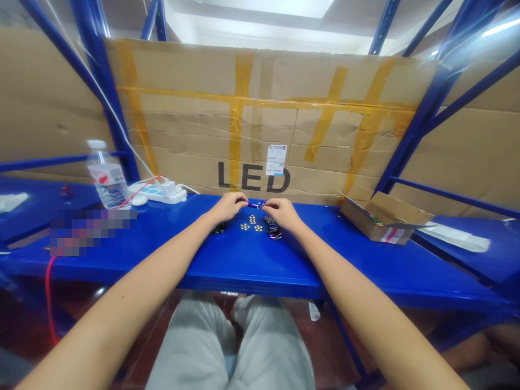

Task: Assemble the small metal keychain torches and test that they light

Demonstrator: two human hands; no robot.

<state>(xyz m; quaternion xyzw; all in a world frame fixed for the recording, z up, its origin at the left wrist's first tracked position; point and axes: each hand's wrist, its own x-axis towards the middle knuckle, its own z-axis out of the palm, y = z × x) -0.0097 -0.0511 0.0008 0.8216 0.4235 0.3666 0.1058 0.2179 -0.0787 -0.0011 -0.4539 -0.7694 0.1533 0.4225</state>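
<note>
Both left hand (229, 206), right hand (285, 213) pinch purple part (257, 205) | carton (382, 221) contents unclear

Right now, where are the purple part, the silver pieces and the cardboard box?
purple part (255, 205): head view, middle of its visible stretch.
silver pieces (252, 220): head view, centre of cluster.
cardboard box (368, 225): head view, front wall.

Warehouse-type storage bay doubling as small-parts workstation. Blue steel racking upright (103, 92) far left, slanted brace (422, 119) right, more frames overhead. Blue metal rack shelf serves as surface (244, 260). Flattened cardboard sheet (187, 130) stands as back wall behind it, patched with yellow tape (239, 108), printed LED lettering (254, 177), shipping label (276, 160) stuck just above. Open cardboard box (382, 219) on right. Power strip (158, 190) and water bottle (108, 176) far left. Small round metal parts (252, 223) loose mid-surface.
</note>
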